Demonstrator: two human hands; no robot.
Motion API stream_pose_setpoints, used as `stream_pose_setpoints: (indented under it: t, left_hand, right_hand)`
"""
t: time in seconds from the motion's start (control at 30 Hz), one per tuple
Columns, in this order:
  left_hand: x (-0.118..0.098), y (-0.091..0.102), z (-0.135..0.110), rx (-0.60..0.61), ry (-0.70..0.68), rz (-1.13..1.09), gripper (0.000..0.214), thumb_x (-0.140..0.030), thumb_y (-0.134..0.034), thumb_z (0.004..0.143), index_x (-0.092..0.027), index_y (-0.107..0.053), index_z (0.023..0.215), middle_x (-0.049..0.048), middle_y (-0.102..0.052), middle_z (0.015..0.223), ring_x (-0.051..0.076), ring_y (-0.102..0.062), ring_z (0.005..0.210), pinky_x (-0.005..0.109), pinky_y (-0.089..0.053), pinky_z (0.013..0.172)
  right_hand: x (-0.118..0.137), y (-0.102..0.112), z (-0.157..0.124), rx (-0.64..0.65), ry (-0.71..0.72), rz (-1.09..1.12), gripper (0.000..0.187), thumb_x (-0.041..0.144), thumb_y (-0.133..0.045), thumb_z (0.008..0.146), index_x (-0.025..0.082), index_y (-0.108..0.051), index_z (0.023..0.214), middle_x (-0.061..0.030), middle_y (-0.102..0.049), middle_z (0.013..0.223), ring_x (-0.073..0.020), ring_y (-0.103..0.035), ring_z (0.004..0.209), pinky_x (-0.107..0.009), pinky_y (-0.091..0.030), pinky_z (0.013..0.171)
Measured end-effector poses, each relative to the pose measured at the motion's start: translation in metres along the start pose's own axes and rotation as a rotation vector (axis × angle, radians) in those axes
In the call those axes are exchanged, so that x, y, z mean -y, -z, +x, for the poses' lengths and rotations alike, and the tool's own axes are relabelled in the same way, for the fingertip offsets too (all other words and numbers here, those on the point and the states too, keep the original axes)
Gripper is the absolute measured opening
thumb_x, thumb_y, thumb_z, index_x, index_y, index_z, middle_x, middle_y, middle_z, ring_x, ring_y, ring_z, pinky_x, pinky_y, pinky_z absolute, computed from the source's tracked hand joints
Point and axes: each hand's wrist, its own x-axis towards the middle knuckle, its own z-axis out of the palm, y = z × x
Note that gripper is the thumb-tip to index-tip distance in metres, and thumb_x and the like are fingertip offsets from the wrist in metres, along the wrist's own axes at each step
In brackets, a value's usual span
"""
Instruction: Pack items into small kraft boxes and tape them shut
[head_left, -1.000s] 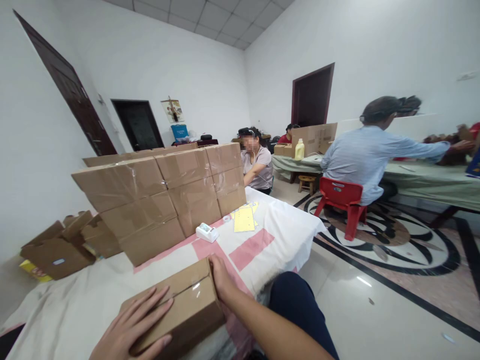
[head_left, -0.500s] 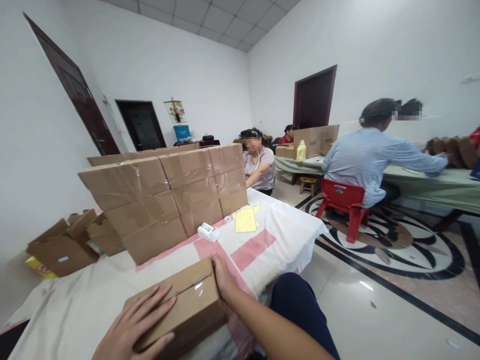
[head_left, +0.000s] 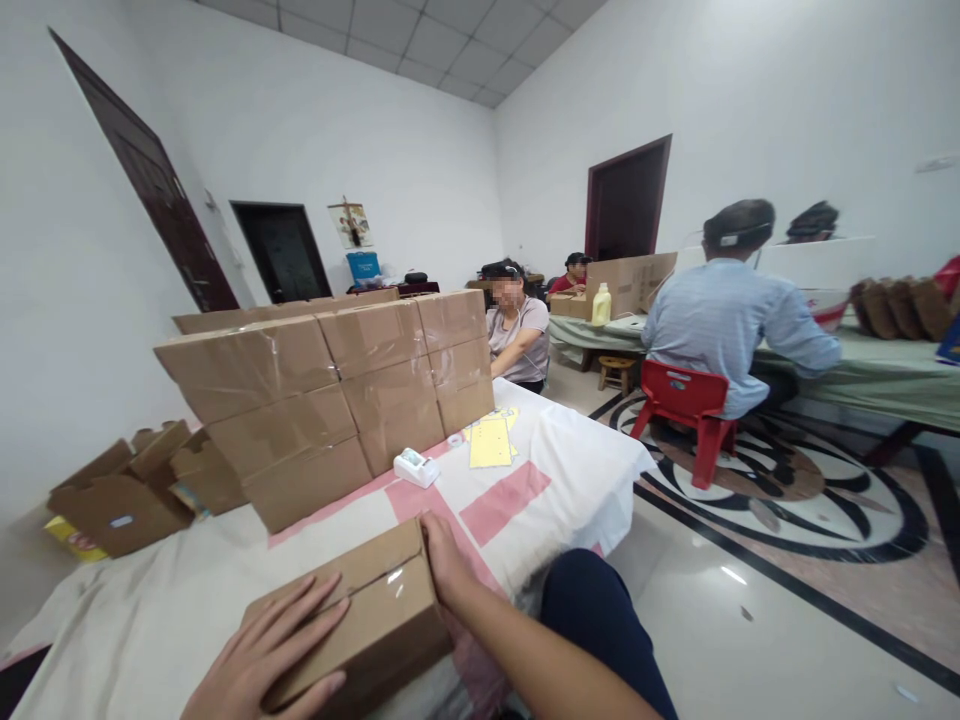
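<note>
A taped brown cardboard box (head_left: 375,610) lies on the cloth-covered table (head_left: 150,620) right in front of me. My left hand (head_left: 262,660) rests flat on its top and near side, fingers spread. My right hand (head_left: 444,560) presses against the box's right end, fingers together along the cardboard. Behind it stands a stack of sealed cardboard boxes (head_left: 330,390), three layers high.
A white tape dispenser (head_left: 416,466) and yellow sheets (head_left: 489,440) lie past the box. Open empty cartons (head_left: 127,485) sit at the left. One person (head_left: 517,335) sits behind the stack; another on a red chair (head_left: 682,410) works at a green table (head_left: 862,370).
My hands and the box have hardly moved. The person on the red chair has drawn the outstretched arm back and turned away.
</note>
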Motion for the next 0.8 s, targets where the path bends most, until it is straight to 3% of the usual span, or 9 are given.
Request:
stream_pose_setpoints:
  t: [0.8]
  left_hand:
    - [0.0011, -0.0033, -0.0036, 0.002, 0.018, -0.015, 0.077, -0.065, -0.066, 0.081, -0.040, -0.042, 0.150, -0.0006, -0.052, 0.152, 0.029, -0.055, 0.135, 0.046, -0.060, 0.096]
  right_hand:
    - [-0.0054, 0.0008, 0.0040, 0.028, 0.003, -0.001, 0.037, 0.047, -0.039, 0.096, 0.018, -0.061, 0.103, -0.0096, -0.065, 0.114, -0.0275, -0.057, 0.112, -0.040, -0.040, 0.104]
